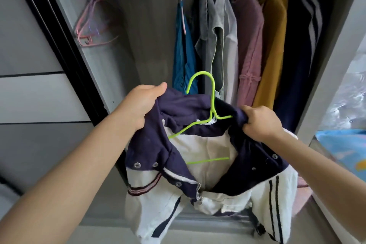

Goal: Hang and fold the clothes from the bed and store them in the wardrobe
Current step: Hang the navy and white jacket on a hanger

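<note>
A navy and white jacket (208, 180) with snap buttons and a zip hangs in front of the open wardrobe (142, 25). A lime green hanger (212, 103) sits inside its collar, hook pointing up; one arm and the bottom bar show against the white lining. My left hand (142, 105) grips the navy fabric at the left shoulder. My right hand (261, 123) grips the navy fabric at the right shoulder. The rest of the hanger is hidden in the cloth.
Several garments hang at the wardrobe's right: a teal one (183, 51), grey (210, 31), white, mauve (250, 45), mustard (274, 45) and a dark striped one (309, 45). Empty pink hangers (89, 24) hang at the left. A sliding door frame (59, 45) stands left; blue bedding (346, 148) lies right.
</note>
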`<state>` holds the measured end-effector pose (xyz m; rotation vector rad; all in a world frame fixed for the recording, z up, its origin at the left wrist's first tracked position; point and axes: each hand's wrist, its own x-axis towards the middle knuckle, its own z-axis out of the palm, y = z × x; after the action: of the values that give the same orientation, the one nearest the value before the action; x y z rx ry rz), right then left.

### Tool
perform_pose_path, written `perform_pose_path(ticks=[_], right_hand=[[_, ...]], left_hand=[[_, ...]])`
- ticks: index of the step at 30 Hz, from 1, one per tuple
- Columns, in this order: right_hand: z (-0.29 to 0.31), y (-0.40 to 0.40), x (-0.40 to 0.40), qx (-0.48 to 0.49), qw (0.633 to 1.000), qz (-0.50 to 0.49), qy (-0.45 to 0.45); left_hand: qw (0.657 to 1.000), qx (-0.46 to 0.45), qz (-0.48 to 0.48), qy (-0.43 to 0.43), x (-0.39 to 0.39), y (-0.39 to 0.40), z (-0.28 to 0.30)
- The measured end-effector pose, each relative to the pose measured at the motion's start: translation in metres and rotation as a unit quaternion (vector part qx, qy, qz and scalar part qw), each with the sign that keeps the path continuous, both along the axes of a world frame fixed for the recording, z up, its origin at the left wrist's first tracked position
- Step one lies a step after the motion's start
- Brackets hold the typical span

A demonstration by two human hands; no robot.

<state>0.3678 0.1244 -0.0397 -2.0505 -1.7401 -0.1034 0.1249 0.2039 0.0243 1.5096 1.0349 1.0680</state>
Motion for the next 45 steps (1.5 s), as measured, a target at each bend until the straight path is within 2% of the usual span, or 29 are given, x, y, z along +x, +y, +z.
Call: perform_pose_path(ticks=[1, 4, 5, 6, 7, 8, 9, 10, 11, 12, 14, 16, 17, 20, 22, 26, 29, 32, 34, 37, 39, 42, 43, 45], right_hand=[[-0.001, 0.0, 0.001, 0.019, 1.0, -0.002, 0.001], [0.0, -0.003, 0.006, 0.135, 0.987, -0.017, 0.083], [0.001, -0.004, 0.006, 0.157, 0.982, -0.023, 0.099], [0.002, -0.006, 0.005, 0.173, 0.98, -0.019, 0.1], [0.004, -0.008, 0.002, 0.18, 0.978, -0.013, 0.102], [0.005, -0.01, -0.002, 0.187, 0.977, -0.007, 0.105], [0.008, -0.011, -0.006, 0.19, 0.976, -0.005, 0.111], [0.009, -0.011, -0.01, 0.184, 0.976, 0.0, 0.116], [0.011, -0.011, -0.014, 0.175, 0.978, 0.005, 0.116], [0.012, -0.011, -0.017, 0.168, 0.979, 0.006, 0.114], [0.015, -0.011, -0.022, 0.167, 0.98, 0.0, 0.107], [0.017, -0.012, -0.026, 0.171, 0.979, -0.008, 0.108], [0.019, -0.011, -0.026, 0.169, 0.979, -0.014, 0.112], [0.021, -0.008, -0.027, 0.164, 0.979, -0.026, 0.119], [0.024, -0.009, -0.029, 0.163, 0.978, -0.038, 0.126], [0.032, -0.006, -0.037, 0.136, 0.985, -0.029, 0.101], [0.041, -0.002, -0.035, 0.135, 0.988, 0.059, 0.044], [0.053, 0.005, -0.025, 0.07, 0.984, 0.161, 0.022], [0.055, 0.012, -0.018, 0.067, 0.982, 0.176, 0.024], [0.063, 0.029, -0.024, 0.169, 0.971, 0.139, 0.101], [0.076, 0.046, -0.035, 0.201, 0.962, 0.112, 0.151], [0.095, 0.075, -0.045, 0.164, 0.946, 0.075, 0.269], [0.1, 0.083, -0.049, 0.15, 0.929, 0.078, 0.329], [0.112, 0.103, -0.061, 0.127, 0.882, 0.087, 0.445]], left_hand=[[1.0, -0.002, 0.002, -0.013, 0.002, -0.005, 0.002], [0.997, -0.061, 0.021, -0.049, -0.004, -0.014, -0.007], [0.998, -0.054, 0.024, -0.015, -0.011, -0.017, -0.016], [0.996, -0.013, 0.024, 0.09, -0.019, -0.019, -0.025], [0.968, 0.041, 0.035, 0.247, -0.028, -0.021, -0.031], [0.902, 0.088, 0.06, 0.418, -0.036, -0.022, -0.038], [0.824, 0.125, 0.084, 0.546, -0.043, -0.023, -0.041], [0.771, 0.142, 0.093, 0.614, -0.05, -0.024, -0.041], [0.752, 0.152, 0.1, 0.634, -0.055, -0.025, -0.04], [0.756, 0.195, 0.089, 0.619, -0.059, -0.025, -0.041], [0.796, 0.325, 0.003, 0.51, -0.058, -0.029, -0.046], [0.828, 0.356, -0.05, 0.429, -0.046, -0.035, -0.055], [0.831, 0.37, -0.028, 0.414, -0.039, -0.037, -0.06], [0.803, 0.445, 0.094, 0.385, -0.024, -0.032, -0.067], [0.799, 0.454, 0.137, 0.37, -0.018, -0.028, -0.061], [0.751, 0.498, 0.195, 0.388, -0.017, -0.013, -0.041], [0.724, 0.527, 0.226, 0.384, -0.023, 0.008, -0.023], [0.702, 0.545, 0.249, 0.385, -0.031, 0.03, -0.006], [0.697, 0.546, 0.261, 0.386, -0.035, 0.04, -0.001], [0.709, 0.536, 0.252, 0.383, -0.039, 0.056, 0.012], [0.725, 0.482, 0.257, 0.42, -0.041, 0.068, 0.03], [0.722, 0.378, 0.254, 0.521, -0.054, 0.096, 0.054], [0.722, 0.356, 0.256, 0.535, -0.061, 0.104, 0.06], [0.69, 0.347, 0.289, 0.566, -0.081, 0.129, 0.072]])
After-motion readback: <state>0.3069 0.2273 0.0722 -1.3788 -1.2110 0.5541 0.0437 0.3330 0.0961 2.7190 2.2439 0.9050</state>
